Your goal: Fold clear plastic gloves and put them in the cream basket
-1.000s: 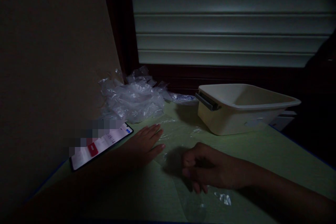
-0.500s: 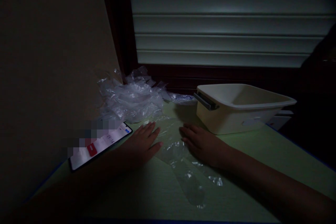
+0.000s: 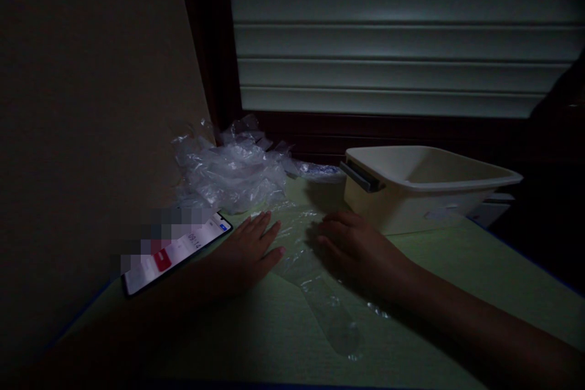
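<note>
A thin clear plastic bag (image 3: 295, 265) lies spread on the pale green table (image 3: 256, 335), with a strap-like end (image 3: 336, 323) stretching toward me. On the bag's left side my left hand (image 3: 249, 253) rests flat, fingers spread. My right hand (image 3: 354, 247) is over its right side, fingers a little bent and apart, with a shadow beneath them. It holds nothing that I can see. Part of the bag, including a second strap-like end, is hidden under my right hand and forearm.
Behind my left hand is a heap of crumpled clear plastic (image 3: 233, 170). A phone (image 3: 196, 241) with a lit screen lies left of it, nearer me. A cream bin (image 3: 425, 204) with a dark handle stands at the back right. Behind the table is a slatted panel (image 3: 388, 49).
My right hand has risen slightly off the bag and shifted a little to the right. My left hand stays in place. The view has shifted very slightly.
</note>
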`<control>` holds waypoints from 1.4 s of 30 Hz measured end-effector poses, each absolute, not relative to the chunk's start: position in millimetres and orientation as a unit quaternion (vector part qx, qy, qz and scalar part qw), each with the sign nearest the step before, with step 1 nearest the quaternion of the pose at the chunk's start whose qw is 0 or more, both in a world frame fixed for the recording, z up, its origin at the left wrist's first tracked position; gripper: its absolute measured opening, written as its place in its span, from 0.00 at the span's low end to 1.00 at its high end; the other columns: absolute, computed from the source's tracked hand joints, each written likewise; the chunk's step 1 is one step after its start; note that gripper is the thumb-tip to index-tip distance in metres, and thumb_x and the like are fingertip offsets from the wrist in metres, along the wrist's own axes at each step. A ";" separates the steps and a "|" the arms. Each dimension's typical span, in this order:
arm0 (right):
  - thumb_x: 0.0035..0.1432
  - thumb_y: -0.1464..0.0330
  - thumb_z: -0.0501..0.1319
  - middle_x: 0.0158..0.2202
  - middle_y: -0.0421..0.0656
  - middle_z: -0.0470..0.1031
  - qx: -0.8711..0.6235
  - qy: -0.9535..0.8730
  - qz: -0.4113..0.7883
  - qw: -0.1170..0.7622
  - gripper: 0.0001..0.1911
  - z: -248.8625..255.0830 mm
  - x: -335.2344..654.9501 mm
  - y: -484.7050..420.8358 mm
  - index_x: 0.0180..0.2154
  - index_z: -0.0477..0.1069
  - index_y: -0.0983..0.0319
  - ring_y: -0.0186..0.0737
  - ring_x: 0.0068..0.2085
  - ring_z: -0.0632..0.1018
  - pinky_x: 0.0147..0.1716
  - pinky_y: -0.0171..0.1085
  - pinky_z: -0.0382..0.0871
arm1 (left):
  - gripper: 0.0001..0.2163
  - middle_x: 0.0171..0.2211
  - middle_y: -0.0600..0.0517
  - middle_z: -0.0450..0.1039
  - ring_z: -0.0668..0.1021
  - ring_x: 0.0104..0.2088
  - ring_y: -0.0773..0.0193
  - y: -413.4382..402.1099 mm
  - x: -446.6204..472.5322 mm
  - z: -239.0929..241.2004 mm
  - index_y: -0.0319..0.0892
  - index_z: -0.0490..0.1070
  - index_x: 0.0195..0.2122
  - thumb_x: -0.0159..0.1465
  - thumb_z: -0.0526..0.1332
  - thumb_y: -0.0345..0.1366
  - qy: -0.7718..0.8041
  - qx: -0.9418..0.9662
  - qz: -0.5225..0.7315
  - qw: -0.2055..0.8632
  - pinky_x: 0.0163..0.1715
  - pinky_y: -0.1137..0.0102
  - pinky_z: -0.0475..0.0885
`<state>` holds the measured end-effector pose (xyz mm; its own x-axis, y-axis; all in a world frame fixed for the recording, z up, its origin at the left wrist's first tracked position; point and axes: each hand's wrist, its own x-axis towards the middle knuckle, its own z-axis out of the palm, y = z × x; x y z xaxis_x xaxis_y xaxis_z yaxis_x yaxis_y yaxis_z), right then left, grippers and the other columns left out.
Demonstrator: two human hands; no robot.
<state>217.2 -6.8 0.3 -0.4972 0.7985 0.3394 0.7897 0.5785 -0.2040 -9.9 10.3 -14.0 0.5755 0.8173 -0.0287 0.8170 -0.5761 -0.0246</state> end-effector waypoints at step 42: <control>0.60 0.67 0.52 0.49 0.51 0.71 -0.280 -0.894 0.198 0.289 0.17 5.6 204.6 -27.3 0.50 0.65 0.65 0.41 0.49 0.71 0.49 0.40 0.63 | 0.20 0.60 0.40 0.54 0.54 0.61 0.51 10.5 -9.8 -17.2 0.36 0.58 0.57 0.67 0.44 0.40 -0.424 -0.904 -0.006 0.054 0.58 0.54 0.51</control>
